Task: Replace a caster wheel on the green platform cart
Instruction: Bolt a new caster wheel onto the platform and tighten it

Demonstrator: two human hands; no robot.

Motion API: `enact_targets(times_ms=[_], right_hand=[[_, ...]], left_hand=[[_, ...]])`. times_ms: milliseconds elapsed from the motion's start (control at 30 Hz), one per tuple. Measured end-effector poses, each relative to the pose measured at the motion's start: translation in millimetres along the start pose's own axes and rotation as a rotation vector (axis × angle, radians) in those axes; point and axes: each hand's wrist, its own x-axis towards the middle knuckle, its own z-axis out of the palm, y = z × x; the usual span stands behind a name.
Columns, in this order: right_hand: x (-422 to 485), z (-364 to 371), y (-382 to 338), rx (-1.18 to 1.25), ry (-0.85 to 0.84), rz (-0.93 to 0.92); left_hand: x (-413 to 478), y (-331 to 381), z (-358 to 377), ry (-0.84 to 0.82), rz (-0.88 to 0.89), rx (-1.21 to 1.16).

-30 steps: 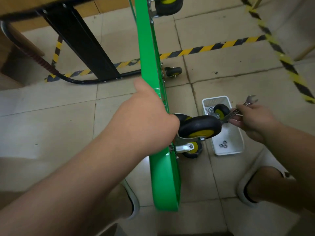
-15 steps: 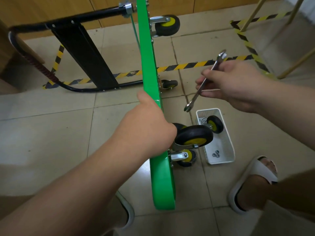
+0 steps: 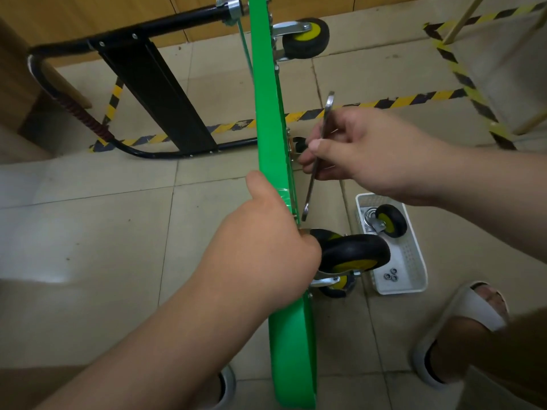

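The green platform cart [image 3: 268, 113] stands on its side edge on the tiled floor. My left hand [image 3: 266, 250] grips its upper edge, just beside a black caster wheel [image 3: 353, 254] with a yellow hub. My right hand [image 3: 364, 152] pinches a steel wrench [image 3: 318, 161] held almost upright, its lower jaw close to the cart's underside above that caster. Another caster [image 3: 305, 37] is mounted at the far end. A small white basket [image 3: 414, 261] on the floor holds a spare caster [image 3: 387, 221] and a few nuts [image 3: 390, 276].
The cart's black folded handle [image 3: 154, 93] lies on the floor to the left. Yellow-black hazard tape [image 3: 414, 100] crosses the tiles. My sandalled right foot [image 3: 455, 329] stands near the basket. Wooden legs [image 3: 461, 22] rise at the far right.
My right hand has brought the wrench from beside the basket up and then left, close to the cart's underside. My left hand has kept its grip on the cart edge.
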Motion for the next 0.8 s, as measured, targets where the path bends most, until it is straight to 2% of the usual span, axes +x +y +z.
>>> enact_targets(times_ms=[267, 533, 800], right_hand=[[13.8, 1.7, 4.7, -0.007, -0.096, -0.020], [22.6, 8.4, 13.7, 0.049, -0.173, 0.050], [25.5, 12.5, 24.8, 0.186, -0.122, 0.157]], left_hand=[[3.0, 0.4, 2.7, 0.021, -0.023, 0.013], [3.0, -1.1, 1.7, 0.038, -0.015, 0.035], [2.9, 0.7, 2.5, 0.026, -0.034, 0.024]])
